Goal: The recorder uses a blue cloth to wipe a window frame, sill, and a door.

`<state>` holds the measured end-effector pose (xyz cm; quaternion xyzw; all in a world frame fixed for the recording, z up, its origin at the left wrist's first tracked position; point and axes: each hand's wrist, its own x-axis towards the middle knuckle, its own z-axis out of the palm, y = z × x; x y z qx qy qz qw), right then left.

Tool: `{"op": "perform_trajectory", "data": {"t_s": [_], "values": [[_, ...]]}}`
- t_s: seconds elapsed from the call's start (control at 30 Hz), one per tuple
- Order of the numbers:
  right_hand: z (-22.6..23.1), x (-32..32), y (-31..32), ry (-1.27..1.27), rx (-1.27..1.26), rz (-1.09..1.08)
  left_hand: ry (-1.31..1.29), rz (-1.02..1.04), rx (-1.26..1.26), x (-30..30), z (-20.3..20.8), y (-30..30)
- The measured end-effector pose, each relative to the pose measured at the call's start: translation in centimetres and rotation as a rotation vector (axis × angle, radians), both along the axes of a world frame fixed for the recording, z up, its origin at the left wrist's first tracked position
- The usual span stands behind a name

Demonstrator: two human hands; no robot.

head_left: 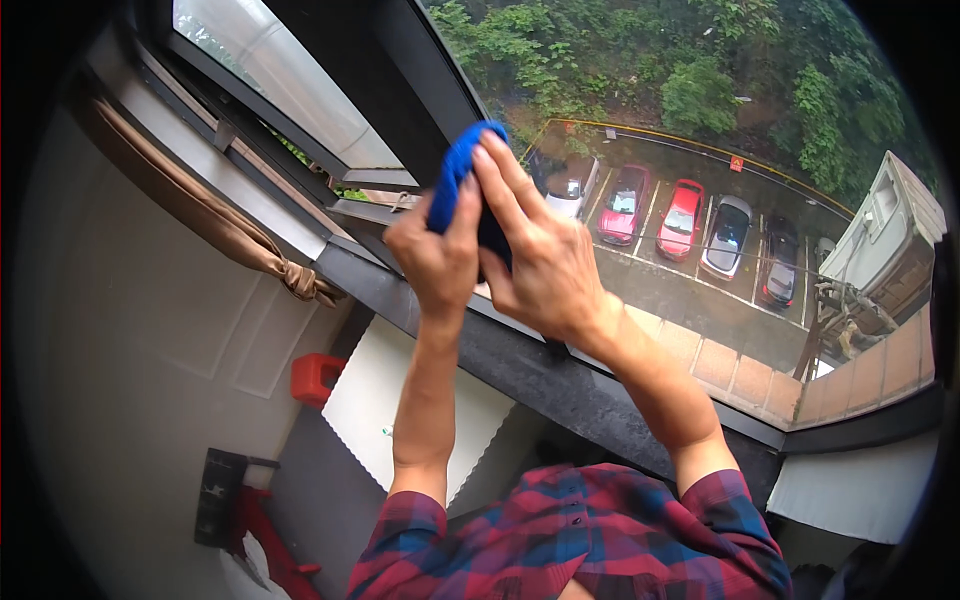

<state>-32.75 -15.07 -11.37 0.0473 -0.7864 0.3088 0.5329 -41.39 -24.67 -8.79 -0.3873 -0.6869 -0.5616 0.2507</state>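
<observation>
Both of my hands are raised together in front of the window, with a folded blue cloth (455, 170) between them. My left hand (435, 255) grips the cloth's lower left part, its fingers curled. From the right, my right hand (545, 255) presses on the cloth, its fingers stretched along the cloth's edge. Behind the cloth runs the dark window frame (420, 70), next to the large glass pane; whether the cloth touches frame or glass I cannot tell. Part of the cloth is hidden behind my fingers.
A dark stone sill (600, 400) runs below the window. At left an angled window sash (290, 80) and a tied brown curtain (180, 190) show. Below are a white scallop-edged board (375, 400) and a red container (318, 380). Parked cars (680, 220) lie outside.
</observation>
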Motion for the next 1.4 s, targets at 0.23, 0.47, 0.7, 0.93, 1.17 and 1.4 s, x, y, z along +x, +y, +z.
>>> {"op": "perform_trajectory", "data": {"t_s": [0.23,0.47,0.7,0.93,1.17,1.4], "values": [[1.0,-0.7,0.3,0.048,0.025,-0.013,0.101,0.037,0.039,-0.6,1.5,0.5],[8.8,-2.7,1.4,0.501,0.205,-0.091,0.144,-0.380,0.263,-1.5,10.7,1.6],[-3.4,-2.3,0.4,0.143,-0.013,-0.003,0.041,0.086,-0.089,-0.5,-1.8,0.2],[-20.2,-0.1,-1.3,-0.088,-0.183,0.025,0.025,0.049,-0.236,1.0,-18.5,-0.6],[-33.2,1.2,-3.8,-0.247,-0.359,0.001,-0.030,0.005,-0.448,1.2,-30.9,-1.5],[-25.7,-0.1,-2.9,-0.110,-0.297,-0.010,0.055,0.048,-0.256,1.3,-22.9,-0.9]]}}
